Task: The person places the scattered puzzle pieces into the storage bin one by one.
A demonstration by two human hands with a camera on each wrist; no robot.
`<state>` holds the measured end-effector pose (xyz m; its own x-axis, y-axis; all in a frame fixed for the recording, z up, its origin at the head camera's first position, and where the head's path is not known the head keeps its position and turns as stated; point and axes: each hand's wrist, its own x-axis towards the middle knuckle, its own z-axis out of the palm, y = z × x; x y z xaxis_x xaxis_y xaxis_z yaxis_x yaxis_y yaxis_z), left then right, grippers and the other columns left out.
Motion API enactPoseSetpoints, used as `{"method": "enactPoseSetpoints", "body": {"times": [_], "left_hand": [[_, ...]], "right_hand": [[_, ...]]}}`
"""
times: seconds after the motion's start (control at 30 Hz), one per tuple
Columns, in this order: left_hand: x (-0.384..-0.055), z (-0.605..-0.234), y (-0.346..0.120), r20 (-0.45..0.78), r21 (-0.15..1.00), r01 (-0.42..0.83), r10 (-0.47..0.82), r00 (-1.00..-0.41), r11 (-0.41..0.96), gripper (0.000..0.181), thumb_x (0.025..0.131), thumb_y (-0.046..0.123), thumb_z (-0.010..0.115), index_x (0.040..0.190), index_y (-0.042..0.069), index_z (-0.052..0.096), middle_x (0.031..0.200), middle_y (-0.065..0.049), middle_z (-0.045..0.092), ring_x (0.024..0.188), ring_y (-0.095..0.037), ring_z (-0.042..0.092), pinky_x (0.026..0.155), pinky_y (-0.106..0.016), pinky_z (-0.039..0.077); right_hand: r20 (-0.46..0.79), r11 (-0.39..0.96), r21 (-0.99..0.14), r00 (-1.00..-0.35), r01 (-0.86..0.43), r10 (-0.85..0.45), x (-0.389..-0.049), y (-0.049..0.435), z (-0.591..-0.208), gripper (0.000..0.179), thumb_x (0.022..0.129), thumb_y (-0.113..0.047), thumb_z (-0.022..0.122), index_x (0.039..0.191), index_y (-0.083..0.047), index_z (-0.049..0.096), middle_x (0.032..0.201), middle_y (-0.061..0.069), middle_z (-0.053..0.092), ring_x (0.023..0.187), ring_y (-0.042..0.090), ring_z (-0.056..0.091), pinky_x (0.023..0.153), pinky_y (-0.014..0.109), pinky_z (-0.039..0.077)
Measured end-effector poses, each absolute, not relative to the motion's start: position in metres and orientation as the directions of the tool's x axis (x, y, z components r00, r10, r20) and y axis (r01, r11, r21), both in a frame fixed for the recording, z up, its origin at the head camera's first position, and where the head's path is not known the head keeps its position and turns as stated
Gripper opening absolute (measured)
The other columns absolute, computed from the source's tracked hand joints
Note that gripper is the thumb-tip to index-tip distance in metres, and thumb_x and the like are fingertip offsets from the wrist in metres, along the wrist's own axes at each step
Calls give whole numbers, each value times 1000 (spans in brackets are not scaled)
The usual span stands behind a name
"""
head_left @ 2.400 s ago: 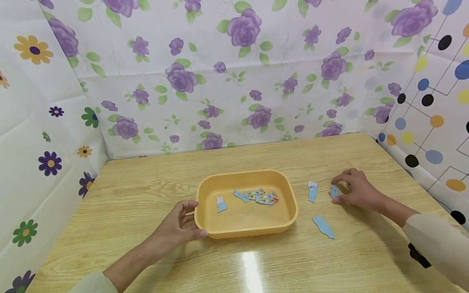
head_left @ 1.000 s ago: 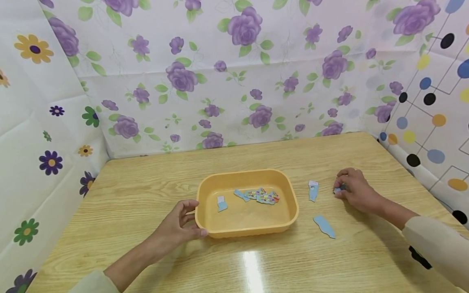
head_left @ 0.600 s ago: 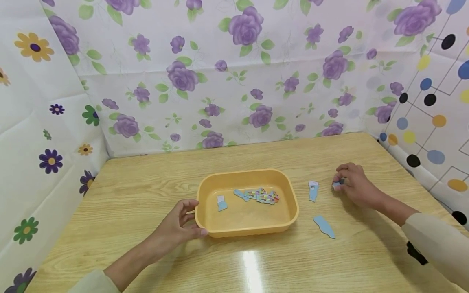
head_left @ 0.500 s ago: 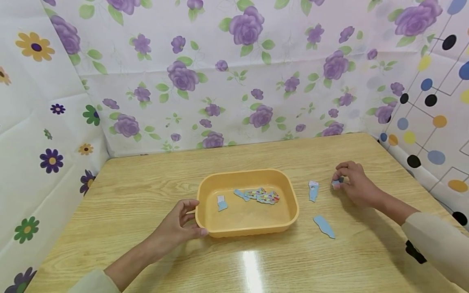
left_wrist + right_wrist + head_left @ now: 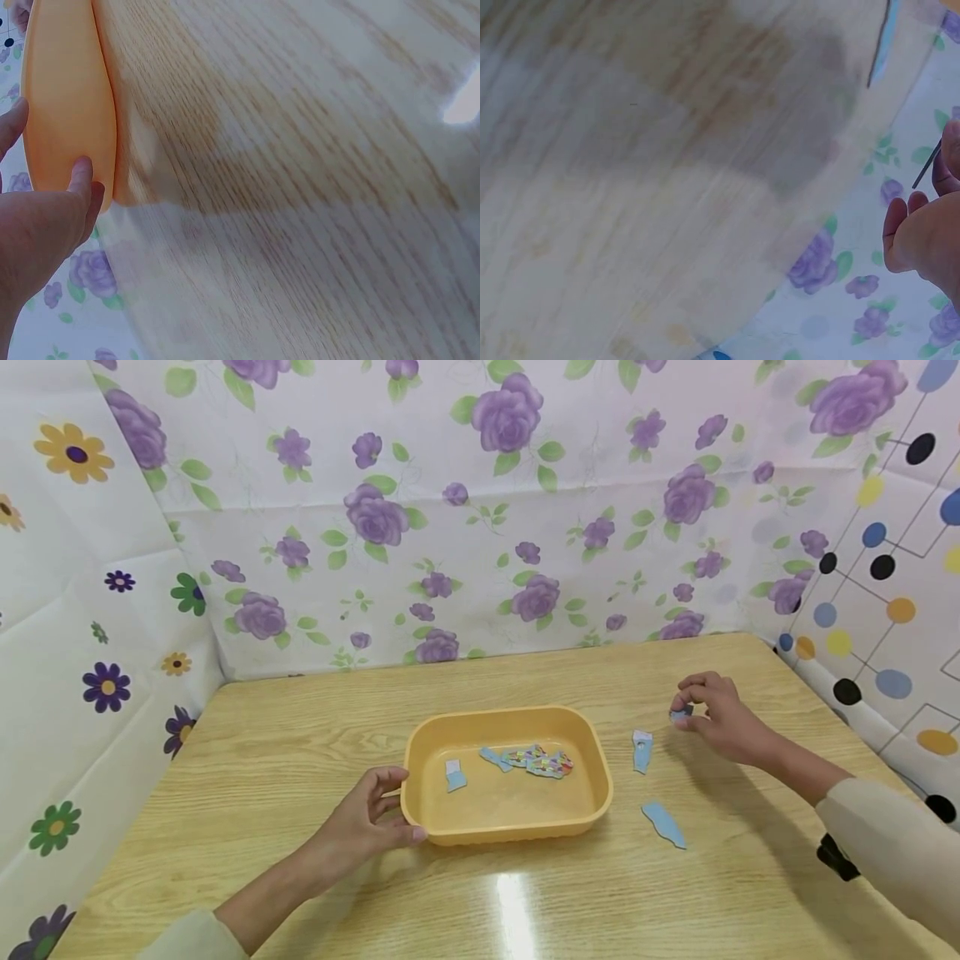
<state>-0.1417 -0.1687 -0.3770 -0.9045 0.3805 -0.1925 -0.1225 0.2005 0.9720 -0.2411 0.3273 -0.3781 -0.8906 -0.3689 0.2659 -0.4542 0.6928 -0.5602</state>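
Observation:
At the left end of the yellow plastic tray, my left hand holds its wall, thumb at the near corner and fingers by the left rim. The left wrist view shows the fingertips of this left hand against the tray's outer wall. My right hand pinches a small blue puzzle piece between thumb and fingers above the table; in the right wrist view the piece shows edge-on. Two light-blue puzzle pieces lie nearby: one with a pale top and a curved one.
Inside the tray lie a blue-and-white piece, a narrow blue piece and colourful patterned pieces. The wooden table is bordered at the back by a floral sheet. A dark object shows under my right sleeve.
My right hand has picked up the blue piece from the table and moved it away from me, lately also slightly left. The left hand and tray have stayed in place.

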Motion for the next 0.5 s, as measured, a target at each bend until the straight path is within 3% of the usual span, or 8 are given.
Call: {"method": "enactPoseSetpoints", "body": {"times": [0.5], "left_hand": [[-143, -378, -169, -199, 972, -135, 370, -908, 192, 84, 77, 13, 82, 139, 2, 26, 150, -16, 28, 136, -37, 35, 100, -26, 50]], "right_hand": [[248, 653, -597, -881, -466, -402, -249, 296, -354, 6, 91, 1, 63, 95, -1, 59, 131, 26, 38, 119, 44, 26, 72, 37, 33]]}}
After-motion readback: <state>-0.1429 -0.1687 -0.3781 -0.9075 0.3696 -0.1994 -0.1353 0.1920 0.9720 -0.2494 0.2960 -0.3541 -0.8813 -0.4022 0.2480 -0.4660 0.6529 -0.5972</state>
